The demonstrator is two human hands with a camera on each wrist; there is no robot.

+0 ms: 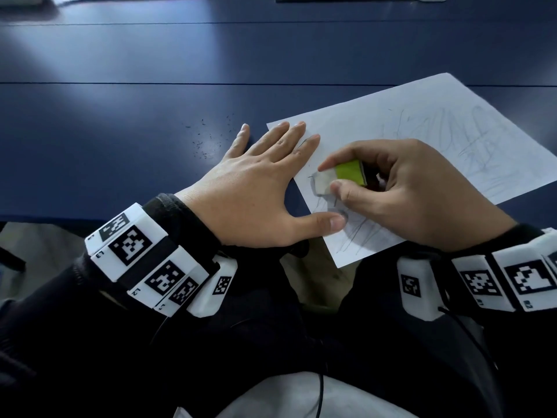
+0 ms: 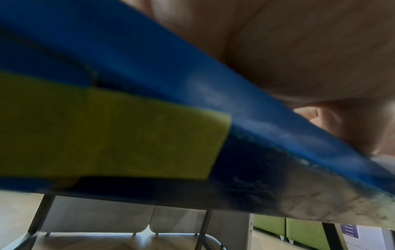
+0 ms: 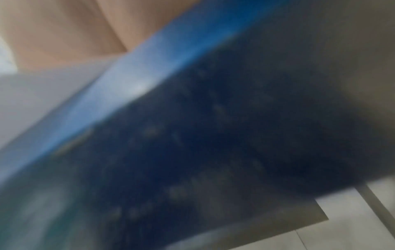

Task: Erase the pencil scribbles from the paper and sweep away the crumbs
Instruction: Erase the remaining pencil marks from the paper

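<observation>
A white sheet of paper (image 1: 422, 140) with faint pencil scribbles lies slanted on the blue table (image 1: 150, 86), its near corner hanging over the table's front edge. My left hand (image 1: 265, 182) lies flat with straight fingers, pressing the paper's left edge. My right hand (image 1: 401, 191) pinches a white eraser with a green sleeve (image 1: 334, 179) between thumb and index finger, its white end down on the scribbles near the left edge. Dark eraser crumbs (image 1: 208, 137) lie scattered on the table left of the paper. Both wrist views are blurred and show only the table's edge (image 2: 256, 118) and skin.
The table's front edge (image 1: 90, 217) runs just under my wrists. A seam crosses the table behind the paper. Cables and grey devices sit at the far back edge. Below the table, chair legs and green bins show in the left wrist view.
</observation>
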